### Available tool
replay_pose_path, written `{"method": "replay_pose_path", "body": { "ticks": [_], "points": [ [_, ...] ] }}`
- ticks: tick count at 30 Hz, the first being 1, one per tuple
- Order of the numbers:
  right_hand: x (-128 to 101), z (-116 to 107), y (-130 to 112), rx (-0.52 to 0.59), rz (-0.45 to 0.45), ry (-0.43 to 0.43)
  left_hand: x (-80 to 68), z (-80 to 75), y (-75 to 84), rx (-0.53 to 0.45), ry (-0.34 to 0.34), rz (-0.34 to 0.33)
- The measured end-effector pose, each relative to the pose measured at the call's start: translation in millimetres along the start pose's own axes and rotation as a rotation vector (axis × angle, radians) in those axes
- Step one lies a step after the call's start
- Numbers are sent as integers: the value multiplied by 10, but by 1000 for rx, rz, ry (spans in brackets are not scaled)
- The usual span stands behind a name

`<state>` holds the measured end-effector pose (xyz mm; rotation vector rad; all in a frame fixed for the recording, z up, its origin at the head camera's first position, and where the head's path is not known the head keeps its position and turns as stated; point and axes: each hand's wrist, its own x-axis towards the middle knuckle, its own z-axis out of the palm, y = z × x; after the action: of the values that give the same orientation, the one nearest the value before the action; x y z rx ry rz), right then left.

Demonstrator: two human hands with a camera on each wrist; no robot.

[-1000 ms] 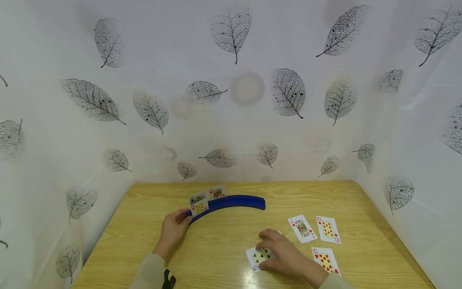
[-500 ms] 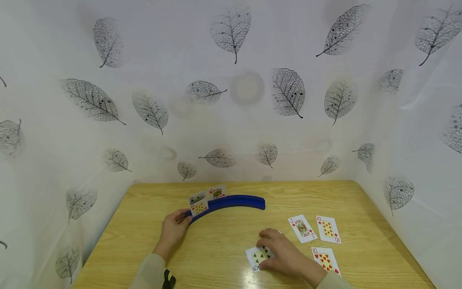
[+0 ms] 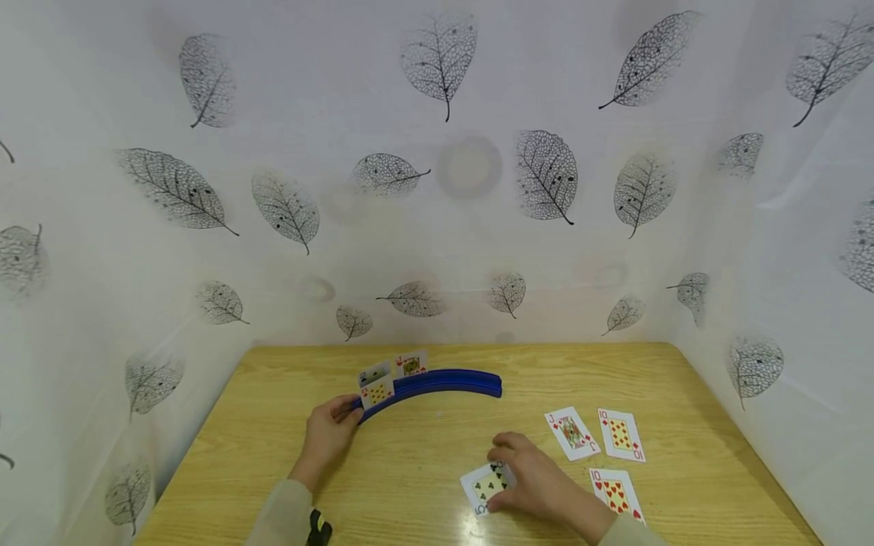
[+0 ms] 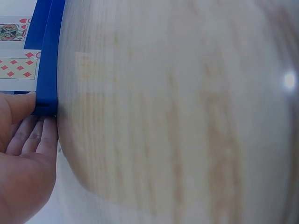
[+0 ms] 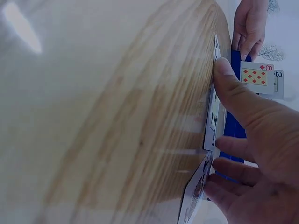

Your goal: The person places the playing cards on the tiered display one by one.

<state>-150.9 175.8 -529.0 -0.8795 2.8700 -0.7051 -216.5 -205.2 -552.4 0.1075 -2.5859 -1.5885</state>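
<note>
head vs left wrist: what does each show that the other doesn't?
Head only: right hand lifting the five of clubs, plus a jack and two tens face up on the table. Left wrist only: fingers pressed against the holder's end, close up. Both: left hand at the blue card holder, cards standing in it.

Left hand (image 3: 326,434): lay low and forward, fingers straight, fingertips pressed ahead, thumb on top.
Right hand (image 3: 539,479): palm down, thumb stretched out, fingers curled in a pinch.
Sleeves: pale, reached both wrists.
</note>
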Motion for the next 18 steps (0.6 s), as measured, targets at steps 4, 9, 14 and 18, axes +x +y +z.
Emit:
{"method": "replay_pose_path", "body": {
  "ticks": [4,9,14,18],
  "points": [
    [17,33,-5,-23,16,42,-1,-2,-4,-2,2,1],
    [36,63,-9,-24,21,89,1,3,-5,-5,0,5],
    [72,63,-23,28,67,104,4,5,-12,-7,0,-5],
    [117,32,-20,98,94,61,5,7,-16,-1,0,-9]
  ]
}}
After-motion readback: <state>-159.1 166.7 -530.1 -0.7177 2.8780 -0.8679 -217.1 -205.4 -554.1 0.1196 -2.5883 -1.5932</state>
